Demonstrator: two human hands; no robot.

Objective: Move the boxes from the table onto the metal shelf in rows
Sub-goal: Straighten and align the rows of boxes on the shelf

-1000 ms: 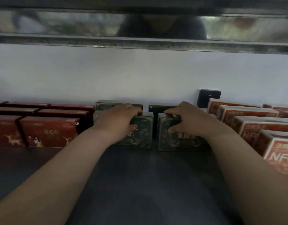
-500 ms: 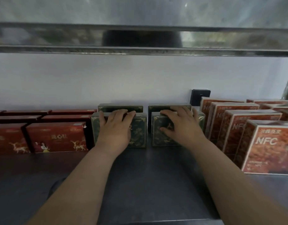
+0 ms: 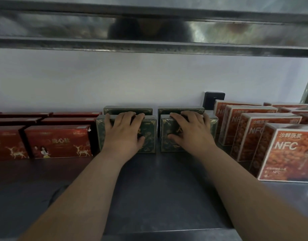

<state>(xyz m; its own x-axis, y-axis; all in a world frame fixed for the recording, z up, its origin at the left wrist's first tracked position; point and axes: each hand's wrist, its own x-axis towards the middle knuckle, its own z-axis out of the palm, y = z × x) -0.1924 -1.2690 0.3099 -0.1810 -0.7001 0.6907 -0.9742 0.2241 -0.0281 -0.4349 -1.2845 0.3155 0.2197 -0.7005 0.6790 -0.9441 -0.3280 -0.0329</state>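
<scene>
Two dark green boxes stand upright side by side at mid shelf. My left hand (image 3: 124, 132) lies flat on the front of the left green box (image 3: 150, 134), fingers hooked over its top edge. My right hand (image 3: 189, 132) lies the same way on the right green box (image 3: 164, 134). Behind each stands another green box (image 3: 128, 109), touching it. The metal shelf (image 3: 149, 188) is dark and bare in front of them.
Red boxes (image 3: 57, 141) with deer prints stand in rows on the left. Orange NFC boxes (image 3: 288, 153) stand in rows on the right, the nearest close to my right forearm. A black wall socket (image 3: 214, 100) sits behind. The upper shelf's metal rail (image 3: 149, 44) hangs overhead.
Both hands have shifted from gripping the box tops to lying flat on the fronts, and the two front green boxes now stand square against the ones behind. The view has drawn back a little.
</scene>
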